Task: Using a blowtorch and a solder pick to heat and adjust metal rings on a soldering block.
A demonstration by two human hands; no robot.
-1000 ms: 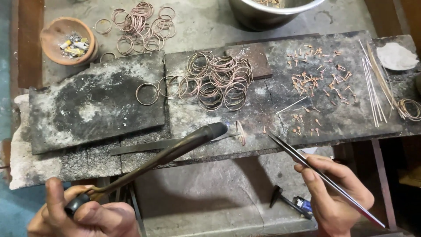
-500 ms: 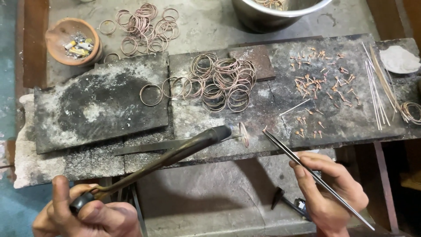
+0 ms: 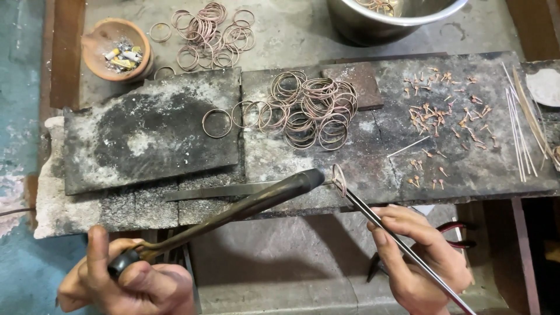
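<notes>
My left hand grips the black handle of a long dark torch whose nozzle ends near the front edge of the scorched slab. My right hand holds long metal tweezers. The tweezer tips pinch a small copper ring, held upright just right of the torch nozzle. A heap of copper rings lies on the slab behind it, with one single ring to the left on the dark plate.
Small copper pins are scattered on the slab's right part, beside thin wire rods. More rings lie at the back, next to a clay bowl and a steel pot. Red-handled pliers lie below.
The tweezers moved left to the slab's front edge and now hold a small ring next to the torch nozzle. The torch hand shifted slightly right.
</notes>
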